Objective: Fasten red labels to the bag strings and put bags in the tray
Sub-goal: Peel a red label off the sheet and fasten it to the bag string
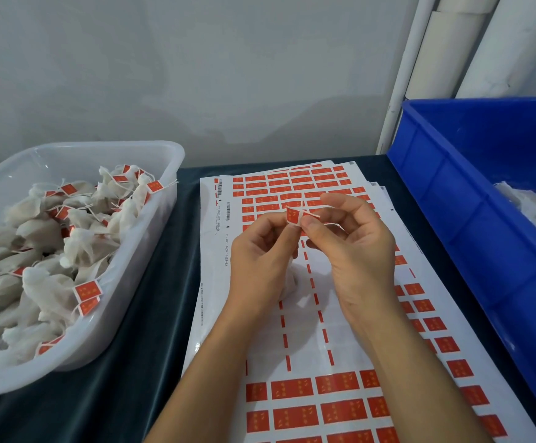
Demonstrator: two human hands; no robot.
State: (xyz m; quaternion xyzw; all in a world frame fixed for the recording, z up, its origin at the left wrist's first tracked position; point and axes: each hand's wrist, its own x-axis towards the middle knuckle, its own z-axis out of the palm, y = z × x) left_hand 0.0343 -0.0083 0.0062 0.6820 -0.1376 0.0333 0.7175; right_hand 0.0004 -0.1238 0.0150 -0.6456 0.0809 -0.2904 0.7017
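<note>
Right now you have a small red label [293, 215] pinched between both hands above the sticker sheets. Your left hand [260, 260] grips its left edge with thumb and forefinger, and your right hand [353, 244] nips its right side, thumb tip pressed against the sticker. Below the pinch, tucked under your left palm, a white mesh bag [290, 282] shows; whether its string reaches the label is too fine to tell. Beneath both hands lie the label sheets [324, 394], partly peeled, with full red rows nearer you and beyond your fingers. Well to the left of the grip sits the clear plastic tray [151, 238], heaped with labelled bags [78, 251]. To the right stands a blue crate [452, 219] with white bags inside.
</note>
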